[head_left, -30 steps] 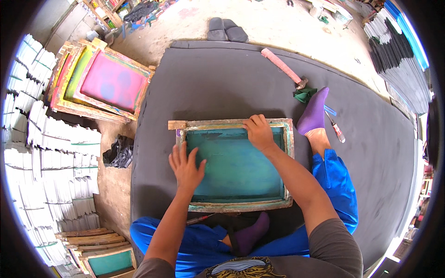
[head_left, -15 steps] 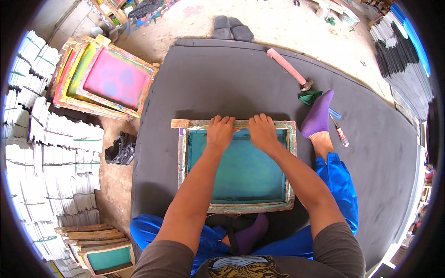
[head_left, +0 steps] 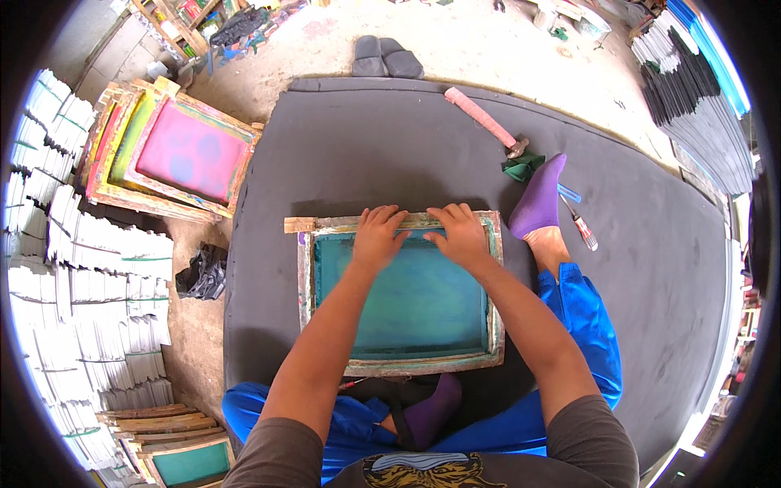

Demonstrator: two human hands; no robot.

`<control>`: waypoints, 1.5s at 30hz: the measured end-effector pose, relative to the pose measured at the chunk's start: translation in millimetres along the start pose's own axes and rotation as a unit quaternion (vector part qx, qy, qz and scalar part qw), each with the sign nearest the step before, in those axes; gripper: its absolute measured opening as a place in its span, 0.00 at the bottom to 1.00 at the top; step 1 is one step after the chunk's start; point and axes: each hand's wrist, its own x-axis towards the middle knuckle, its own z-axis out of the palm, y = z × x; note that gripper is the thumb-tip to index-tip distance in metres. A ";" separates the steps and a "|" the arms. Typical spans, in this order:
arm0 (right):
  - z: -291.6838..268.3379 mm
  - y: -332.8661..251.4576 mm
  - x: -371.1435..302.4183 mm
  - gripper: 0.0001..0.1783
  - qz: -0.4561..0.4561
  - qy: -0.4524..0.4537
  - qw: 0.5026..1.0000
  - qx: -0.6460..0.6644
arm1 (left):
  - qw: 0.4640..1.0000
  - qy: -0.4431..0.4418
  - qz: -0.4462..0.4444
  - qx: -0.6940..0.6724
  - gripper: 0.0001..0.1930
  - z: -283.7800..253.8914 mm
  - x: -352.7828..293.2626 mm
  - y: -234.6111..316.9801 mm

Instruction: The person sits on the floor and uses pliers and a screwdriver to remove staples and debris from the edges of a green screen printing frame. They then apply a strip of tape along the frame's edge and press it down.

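Observation:
A wooden screen-printing frame (head_left: pixel 423 366) with teal mesh (head_left: pixel 415 305) lies flat on the dark mat in front of me. My left hand (head_left: pixel 377 237) rests on its far rail, left of the middle, fingers bent over the wood. On the same rail, a little to the right, my right hand (head_left: pixel 461 236) has its fingers curled over the edge too. Both thumbs point inward toward each other above the mesh. Whether anything thin lies under the fingertips is hidden. A small wood block (head_left: pixel 299 225) juts from the frame's far left corner.
Beyond my purple-socked foot (head_left: pixel 538 199) lie a pink-handled hammer (head_left: pixel 482 115), a green cloth (head_left: pixel 523 167) and a screwdriver (head_left: pixel 585 233). Colourful stacked frames (head_left: pixel 191 150), a black plastic bag (head_left: pixel 203 272) and white bundled stacks (head_left: pixel 106 260) stand left. Slippers (head_left: pixel 387 57) sit beyond the mat.
The whole view has shifted slightly. My right hand has slid a little to the right along the far rail, and both thumbs now stick out over the mesh.

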 end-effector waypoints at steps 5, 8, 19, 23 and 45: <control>26.5 -0.9 0.4 0.10 -0.023 0.059 0.997 -0.042 | 1.000 0.019 0.015 -0.009 0.21 8.8 -2.2 -1.4; 30.7 6.5 -0.4 0.08 -0.046 0.069 0.996 -0.029 | 0.999 0.033 0.018 -0.009 0.20 12.0 -5.4 -3.5; -3.0 27.3 -22.5 0.07 -0.081 0.076 0.994 0.006 | 0.998 0.062 0.011 0.023 0.19 30.9 -11.9 -12.9; 4.5 21.0 -12.8 0.06 0.031 0.041 0.985 0.162 | 0.998 0.055 0.009 0.019 0.19 29.8 -5.9 -8.5; -37.2 20.2 -44.1 0.15 0.308 -0.006 0.948 0.081 | 1.000 0.019 0.001 -0.014 0.14 19.6 -3.7 -7.1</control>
